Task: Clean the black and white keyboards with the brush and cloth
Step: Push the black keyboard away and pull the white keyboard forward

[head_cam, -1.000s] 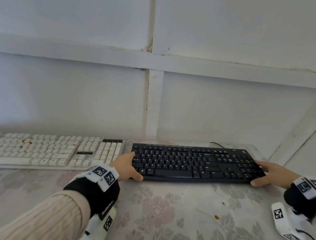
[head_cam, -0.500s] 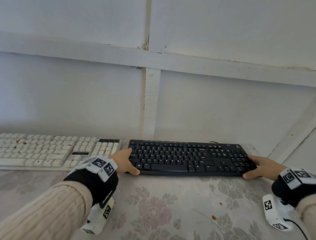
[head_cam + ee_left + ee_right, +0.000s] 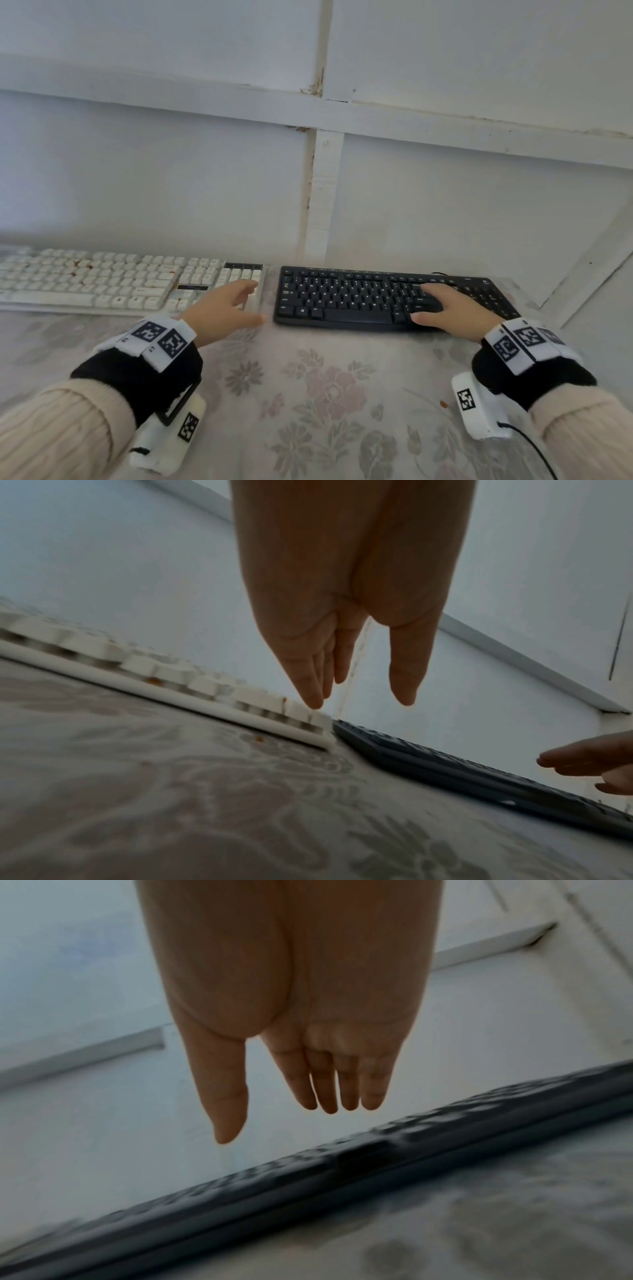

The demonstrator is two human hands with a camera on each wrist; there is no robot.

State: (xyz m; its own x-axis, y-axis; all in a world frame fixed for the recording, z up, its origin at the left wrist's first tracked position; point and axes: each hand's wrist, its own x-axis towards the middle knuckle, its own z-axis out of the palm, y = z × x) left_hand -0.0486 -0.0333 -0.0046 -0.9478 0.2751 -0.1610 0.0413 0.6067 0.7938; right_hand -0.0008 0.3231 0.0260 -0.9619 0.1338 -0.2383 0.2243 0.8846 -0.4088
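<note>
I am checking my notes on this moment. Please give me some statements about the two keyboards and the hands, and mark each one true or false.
1. The white keyboard lies to the left of the black keyboard. True.
2. The left hand grips a brush. False: its fingers are straight and hold nothing.
3. The right hand is over the black keyboard. True.
4. The white keyboard is spotless. False: brownish specks show on its keys.
5. The two keyboards are stacked. False: they lie side by side on the floral tablecloth.
</note>
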